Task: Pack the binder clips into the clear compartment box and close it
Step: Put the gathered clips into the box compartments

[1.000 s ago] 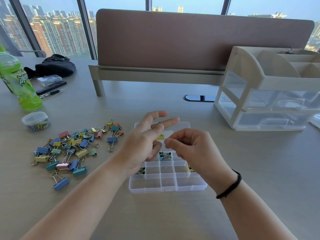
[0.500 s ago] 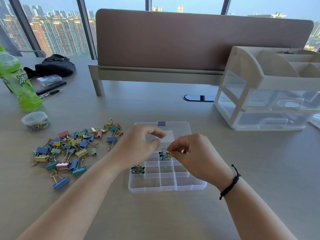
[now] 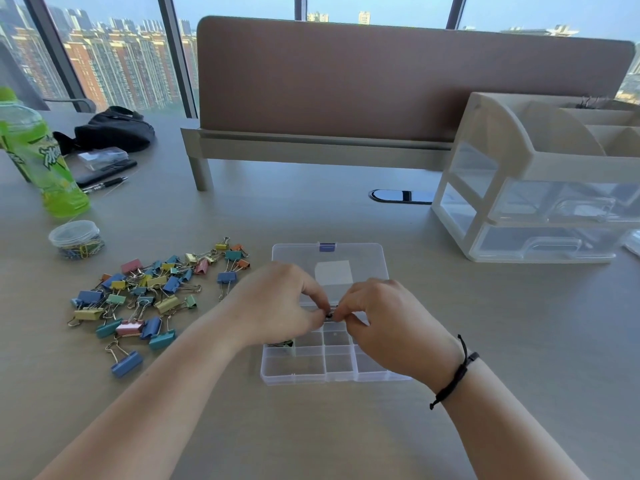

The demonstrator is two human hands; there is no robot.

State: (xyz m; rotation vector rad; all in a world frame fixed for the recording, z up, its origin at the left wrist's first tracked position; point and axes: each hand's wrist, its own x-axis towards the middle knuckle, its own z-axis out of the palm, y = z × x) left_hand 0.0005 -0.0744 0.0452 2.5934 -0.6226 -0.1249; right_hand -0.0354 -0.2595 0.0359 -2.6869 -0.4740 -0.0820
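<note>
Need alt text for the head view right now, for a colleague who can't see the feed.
Both hands, left and right, pinch a small binder clip together over the open clear compartment box on a grey desk. A pile of colourful binder clips lies to the left; the box's lid lies flat behind.

**High-rise office desk**

This is an office workstation. A long grey-beige laminate desk (image 3: 346,209) carries a brown fabric-covered privacy divider (image 3: 398,77) on a pale metal base, with an oval black cable port (image 3: 401,196) set into the surface. A cream plastic desktop organiser with clear drawers (image 3: 540,188) stands at the right. Floor-to-ceiling windows with dark frames (image 3: 173,53) overlook a dense row of orange-brown tower blocks (image 3: 117,64).
</note>
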